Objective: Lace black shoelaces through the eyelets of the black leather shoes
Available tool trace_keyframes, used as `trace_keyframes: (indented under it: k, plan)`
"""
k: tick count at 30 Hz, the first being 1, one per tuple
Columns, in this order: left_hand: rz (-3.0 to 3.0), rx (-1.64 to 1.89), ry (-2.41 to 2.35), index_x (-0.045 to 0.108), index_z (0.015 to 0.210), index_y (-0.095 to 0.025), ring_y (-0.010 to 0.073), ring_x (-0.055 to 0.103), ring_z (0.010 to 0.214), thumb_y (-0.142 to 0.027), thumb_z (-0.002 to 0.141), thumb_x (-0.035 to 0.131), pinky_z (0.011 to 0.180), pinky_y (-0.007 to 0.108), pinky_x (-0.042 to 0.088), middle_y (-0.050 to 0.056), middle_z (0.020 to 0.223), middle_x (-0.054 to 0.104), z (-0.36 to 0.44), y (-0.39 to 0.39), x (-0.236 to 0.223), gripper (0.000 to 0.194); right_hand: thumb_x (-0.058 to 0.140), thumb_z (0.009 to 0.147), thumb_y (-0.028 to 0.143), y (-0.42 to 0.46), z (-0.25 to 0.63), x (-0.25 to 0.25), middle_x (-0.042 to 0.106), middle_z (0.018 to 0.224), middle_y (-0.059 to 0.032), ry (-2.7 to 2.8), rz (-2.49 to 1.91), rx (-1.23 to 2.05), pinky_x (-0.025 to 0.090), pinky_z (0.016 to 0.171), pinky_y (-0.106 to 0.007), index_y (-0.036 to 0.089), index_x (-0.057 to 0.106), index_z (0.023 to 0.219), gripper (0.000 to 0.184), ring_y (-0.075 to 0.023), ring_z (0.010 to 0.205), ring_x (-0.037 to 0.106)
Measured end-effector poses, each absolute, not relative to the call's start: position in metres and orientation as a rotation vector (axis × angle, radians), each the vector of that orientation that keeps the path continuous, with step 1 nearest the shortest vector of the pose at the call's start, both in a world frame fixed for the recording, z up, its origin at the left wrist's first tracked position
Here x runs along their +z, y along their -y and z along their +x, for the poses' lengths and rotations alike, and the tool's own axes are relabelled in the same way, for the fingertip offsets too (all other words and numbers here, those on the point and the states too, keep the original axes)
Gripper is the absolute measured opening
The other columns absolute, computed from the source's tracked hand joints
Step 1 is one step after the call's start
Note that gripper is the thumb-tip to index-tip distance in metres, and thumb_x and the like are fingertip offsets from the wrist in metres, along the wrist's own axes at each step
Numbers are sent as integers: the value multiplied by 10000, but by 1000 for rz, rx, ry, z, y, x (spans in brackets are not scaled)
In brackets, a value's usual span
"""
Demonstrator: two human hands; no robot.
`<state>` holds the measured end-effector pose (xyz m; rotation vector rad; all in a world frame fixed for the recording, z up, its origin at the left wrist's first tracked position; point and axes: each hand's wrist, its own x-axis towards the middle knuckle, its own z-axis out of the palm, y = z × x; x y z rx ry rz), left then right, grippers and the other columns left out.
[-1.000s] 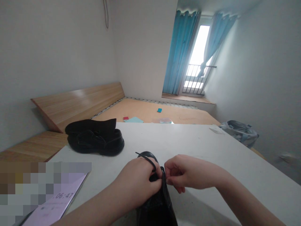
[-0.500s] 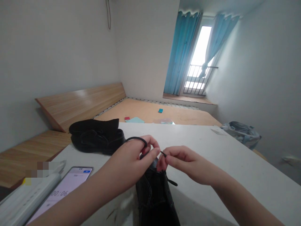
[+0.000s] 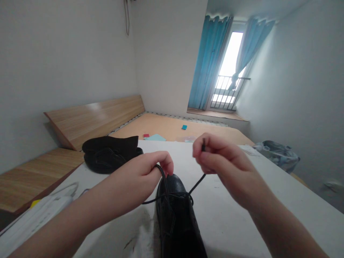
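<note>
A black leather shoe (image 3: 176, 222) stands on the white table, its toe pointing away from me. Just left of its toe, my left hand (image 3: 154, 168) is closed round a loop of the black shoelace (image 3: 164, 182). My right hand (image 3: 215, 154) is raised to the right of the shoe and pinches the lace's other end, whose tip shows above the fingers. From that hand the lace slants down taut to the shoe's upper. A second black shoe (image 3: 107, 154) lies further back on the left, partly behind my left hand.
At the lower left, a white object (image 3: 51, 211) lies partly under my left forearm. Beyond the white table (image 3: 231, 222) is a bed surface (image 3: 166, 123) with small coloured items. A bag-like bin (image 3: 278, 154) stands at the right.
My hands have moved apart: the right went up and to the right with the lace end, the left slightly left. The lace is now stretched across the shoe, and the phone is nearly all covered.
</note>
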<state>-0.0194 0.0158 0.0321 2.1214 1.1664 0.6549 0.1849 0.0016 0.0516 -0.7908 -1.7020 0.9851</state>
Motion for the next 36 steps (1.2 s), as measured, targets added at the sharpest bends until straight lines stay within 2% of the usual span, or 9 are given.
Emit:
trace_keyframes:
  k: [2,5,9,14,17,19,23,29,36]
  plan:
    - [2075,556,-1173,551,700,-211,162,511,683,-238,841,400,617,273,377,-36,686,542,-17,-18,29,209,584,847,209,-3,177,40,443,661,51,1845,-916,1053,303,530,-243,211,545,777,80,-104,593,386]
    - [2036,541,-1195,571,691,-204,158,501,649,-253,823,402,584,275,360,-38,668,545,-14,-19,25,220,673,822,327,-8,171,26,413,622,64,2039,-1112,1064,269,512,-244,193,553,739,198,-98,573,356]
    - [2025,496,-1233,527,653,-205,157,481,614,-264,829,397,557,283,338,-40,633,520,-17,-19,24,227,588,893,417,-19,176,18,395,590,57,2089,-1109,1162,246,501,-252,163,619,720,309,-102,559,340]
    - [2056,472,-1293,486,624,-207,161,486,626,-262,819,390,575,287,339,-35,649,528,-22,-19,27,224,482,953,504,-32,189,16,338,615,65,1974,-982,1225,237,514,-249,164,636,880,380,-106,563,302]
    - [2059,467,-1325,485,616,-206,162,493,626,-246,804,390,572,287,338,-33,654,547,-22,-20,27,214,456,942,588,-34,191,16,307,604,75,1907,-981,1347,213,504,-248,155,645,953,473,-103,548,271]
    - [2059,461,-1340,493,605,-206,167,497,624,-255,799,392,565,291,335,-28,651,555,-22,-20,26,224,533,888,620,-33,190,16,355,599,70,1914,-979,1416,217,505,-246,139,649,880,495,-97,551,287]
    - [2078,460,-1360,501,600,-204,178,516,639,-257,784,395,558,296,329,-17,657,568,-22,-23,26,218,720,775,540,-32,187,16,465,627,49,1928,-970,1479,244,519,-243,142,618,765,411,-97,583,346]
    - [2065,407,-1283,643,788,-221,180,568,696,-295,821,430,573,276,349,-25,736,615,-22,-22,34,228,682,826,392,-27,182,13,399,584,75,1987,-1134,1159,241,511,-240,182,524,673,304,-99,563,337]
    - [2040,290,-1149,590,661,-193,138,478,586,-423,882,460,531,246,328,-39,618,545,-25,-19,36,345,696,825,260,-11,170,16,478,554,79,2236,-1210,735,271,524,-222,193,500,649,272,-90,530,401]
